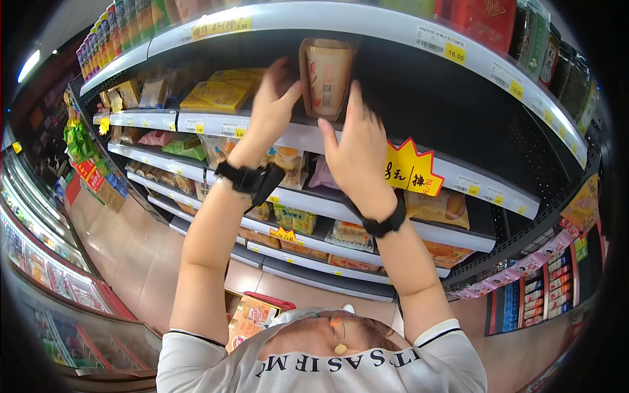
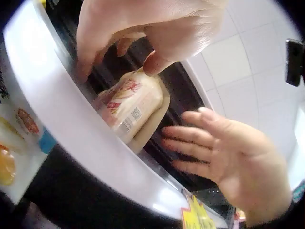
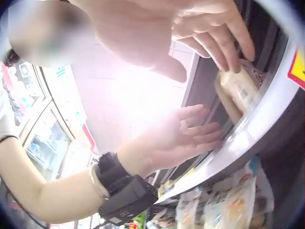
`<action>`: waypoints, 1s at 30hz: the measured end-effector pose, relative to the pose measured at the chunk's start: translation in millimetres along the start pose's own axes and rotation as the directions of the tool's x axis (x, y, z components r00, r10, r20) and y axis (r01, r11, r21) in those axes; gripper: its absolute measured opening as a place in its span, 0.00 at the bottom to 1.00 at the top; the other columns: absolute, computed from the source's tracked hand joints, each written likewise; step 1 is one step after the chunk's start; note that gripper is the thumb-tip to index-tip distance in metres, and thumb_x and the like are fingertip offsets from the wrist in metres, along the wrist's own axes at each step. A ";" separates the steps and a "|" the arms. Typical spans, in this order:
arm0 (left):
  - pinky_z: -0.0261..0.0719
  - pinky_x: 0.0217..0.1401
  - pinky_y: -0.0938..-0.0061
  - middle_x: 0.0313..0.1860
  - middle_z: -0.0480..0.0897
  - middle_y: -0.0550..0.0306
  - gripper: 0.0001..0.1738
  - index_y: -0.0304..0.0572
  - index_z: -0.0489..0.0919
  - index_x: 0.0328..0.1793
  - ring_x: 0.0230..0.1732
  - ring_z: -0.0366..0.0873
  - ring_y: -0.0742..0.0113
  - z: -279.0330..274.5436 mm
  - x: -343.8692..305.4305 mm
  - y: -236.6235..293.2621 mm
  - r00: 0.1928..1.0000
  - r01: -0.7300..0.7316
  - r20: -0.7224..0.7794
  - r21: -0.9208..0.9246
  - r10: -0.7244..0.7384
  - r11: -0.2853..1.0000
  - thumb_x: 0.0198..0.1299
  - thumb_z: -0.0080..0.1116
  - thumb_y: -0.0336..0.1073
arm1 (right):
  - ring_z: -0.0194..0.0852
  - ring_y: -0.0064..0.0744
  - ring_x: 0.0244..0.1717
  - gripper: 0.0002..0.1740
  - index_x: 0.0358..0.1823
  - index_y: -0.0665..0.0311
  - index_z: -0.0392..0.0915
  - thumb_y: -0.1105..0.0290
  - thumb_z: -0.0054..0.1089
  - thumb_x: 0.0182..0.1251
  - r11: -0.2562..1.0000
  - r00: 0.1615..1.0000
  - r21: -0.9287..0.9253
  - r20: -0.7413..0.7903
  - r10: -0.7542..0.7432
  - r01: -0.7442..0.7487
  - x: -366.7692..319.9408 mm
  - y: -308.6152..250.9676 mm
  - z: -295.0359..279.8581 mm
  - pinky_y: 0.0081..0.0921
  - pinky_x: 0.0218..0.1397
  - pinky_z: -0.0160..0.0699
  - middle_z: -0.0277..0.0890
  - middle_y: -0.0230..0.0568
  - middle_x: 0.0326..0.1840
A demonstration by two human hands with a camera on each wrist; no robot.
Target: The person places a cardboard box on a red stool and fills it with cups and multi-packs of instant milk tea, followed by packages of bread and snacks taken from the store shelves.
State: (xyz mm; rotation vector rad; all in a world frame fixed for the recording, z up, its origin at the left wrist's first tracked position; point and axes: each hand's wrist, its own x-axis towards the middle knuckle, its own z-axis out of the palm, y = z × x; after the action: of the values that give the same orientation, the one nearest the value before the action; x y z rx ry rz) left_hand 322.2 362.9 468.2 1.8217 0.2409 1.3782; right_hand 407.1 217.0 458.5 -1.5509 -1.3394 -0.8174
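Note:
A cream-coloured package with red lettering and a barcode stands on the upper shelf, in or against a tan tray-like backing. On its left side is my left hand, thumb towards the package and fingers apart. My right hand is at its right side, with fingers straight and close to its edge. In the left wrist view, the left thumb overlaps the top end of the package, and the right hand is spread beside it. The right wrist view shows the right fingers over the package and the left hand below.
Yellow flat boxes lie on the same shelf to the left. A white shelf edge runs in front, with a yellow starburst price sign at right. Another shelf edge passes overhead. Bagged foods fill the lower shelves.

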 end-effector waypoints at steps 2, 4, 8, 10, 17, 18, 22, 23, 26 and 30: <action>0.66 0.60 0.71 0.63 0.67 0.48 0.29 0.36 0.59 0.68 0.62 0.66 0.60 -19.7 -28.5 8.7 0.997 -0.065 -0.041 0.045 0.067 0.997 0.61 0.50 0.31 | 0.74 0.50 0.44 0.28 0.60 0.73 0.61 0.71 0.54 0.57 0.973 0.994 0.205 0.002 -0.107 0.105 -22.0 -4.4 -10.3 0.42 0.53 0.68 0.75 0.54 0.45; 0.67 0.60 0.69 0.63 0.66 0.50 0.29 0.38 0.60 0.67 0.63 0.65 0.61 -42.2 -67.3 14.0 0.989 -0.091 -0.105 0.092 0.101 0.992 0.59 0.53 0.29 | 0.73 0.49 0.43 0.24 0.55 0.70 0.67 0.73 0.56 0.55 0.866 0.963 0.459 0.076 -0.260 0.197 -51.2 -5.9 -20.6 0.38 0.46 0.71 0.75 0.50 0.45; 0.68 0.59 0.67 0.63 0.67 0.53 0.27 0.40 0.63 0.65 0.63 0.64 0.61 -102.9 -167.8 -14.7 0.974 0.134 -0.216 0.299 -0.070 0.945 0.57 0.54 0.27 | 0.75 0.49 0.38 0.19 0.50 0.65 0.72 0.73 0.56 0.54 0.810 0.779 0.586 0.518 -0.354 -0.021 -126.8 5.8 -16.6 0.38 0.39 0.74 0.77 0.50 0.40; 0.68 0.59 0.67 0.62 0.67 0.52 0.28 0.41 0.63 0.64 0.62 0.65 0.60 -139.4 -236.6 -47.5 0.931 0.324 -0.303 0.433 -0.202 0.841 0.57 0.54 0.27 | 0.75 0.49 0.37 0.18 0.49 0.64 0.72 0.72 0.55 0.55 0.820 0.684 0.564 0.637 -0.355 -0.100 -165.3 16.9 -9.7 0.39 0.39 0.74 0.77 0.50 0.38; 0.63 0.64 0.55 0.61 0.66 0.38 0.40 0.34 0.62 0.65 0.63 0.62 0.43 -218.7 -492.0 -78.0 0.571 0.759 -0.658 0.652 -0.491 0.008 0.45 0.65 0.38 | 0.77 0.49 0.38 0.14 0.44 0.65 0.76 0.72 0.55 0.55 0.859 0.433 0.443 0.847 -0.307 -0.256 -256.7 48.3 9.2 0.39 0.40 0.75 0.78 0.51 0.37; 0.64 0.63 0.56 0.59 0.68 0.37 0.40 0.34 0.62 0.65 0.62 0.64 0.43 -216.9 -513.0 -69.2 0.575 0.769 -0.651 0.637 -0.496 0.057 0.45 0.65 0.38 | 0.77 0.48 0.37 0.14 0.44 0.64 0.76 0.72 0.55 0.55 0.886 0.406 0.372 0.881 -0.243 -0.277 -259.4 47.0 10.6 0.38 0.39 0.75 0.78 0.50 0.36; 0.73 0.55 0.59 0.53 0.73 0.34 0.41 0.35 0.62 0.65 0.51 0.74 0.42 -204.7 -572.6 -55.3 0.348 0.916 -0.697 0.394 -0.628 0.070 0.44 0.66 0.41 | 0.78 0.45 0.32 0.14 0.45 0.64 0.76 0.73 0.56 0.56 0.872 0.334 0.293 0.929 -0.161 -0.393 -279.1 45.1 20.4 0.35 0.34 0.74 0.78 0.48 0.32; 0.72 0.56 0.59 0.54 0.72 0.34 0.41 0.34 0.61 0.65 0.53 0.73 0.42 -198.5 -590.8 -56.0 0.364 0.900 -0.731 0.436 -0.577 0.015 0.46 0.64 0.44 | 0.77 0.45 0.31 0.14 0.45 0.64 0.75 0.73 0.56 0.57 0.857 0.309 0.279 0.939 -0.150 -0.433 -280.7 44.0 24.6 0.34 0.34 0.74 0.78 0.48 0.31; 0.70 0.59 0.63 0.54 0.73 0.33 0.39 0.35 0.63 0.65 0.54 0.73 0.44 -183.6 -602.3 -38.0 0.150 0.942 -0.710 0.313 -0.688 -0.118 0.50 0.61 0.48 | 0.77 0.44 0.33 0.14 0.47 0.66 0.74 0.75 0.55 0.58 0.885 0.208 0.270 0.957 -0.203 -0.379 -286.7 41.3 30.8 0.34 0.36 0.74 0.78 0.47 0.33; 0.71 0.57 0.63 0.50 0.77 0.36 0.34 0.34 0.67 0.62 0.54 0.74 0.46 -167.2 -586.8 -17.5 0.111 0.952 -0.705 0.277 -0.701 -0.128 0.52 0.59 0.47 | 0.78 0.43 0.33 0.14 0.47 0.67 0.74 0.75 0.55 0.58 0.889 0.143 0.286 0.957 -0.251 -0.358 -286.8 34.6 36.8 0.34 0.37 0.74 0.78 0.47 0.34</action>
State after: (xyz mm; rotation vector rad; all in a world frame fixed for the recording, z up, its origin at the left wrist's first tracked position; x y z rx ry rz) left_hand -42.4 111.3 48.2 1.2270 2.1138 0.4396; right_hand 382.7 141.3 178.3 -1.6942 -2.1459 0.9167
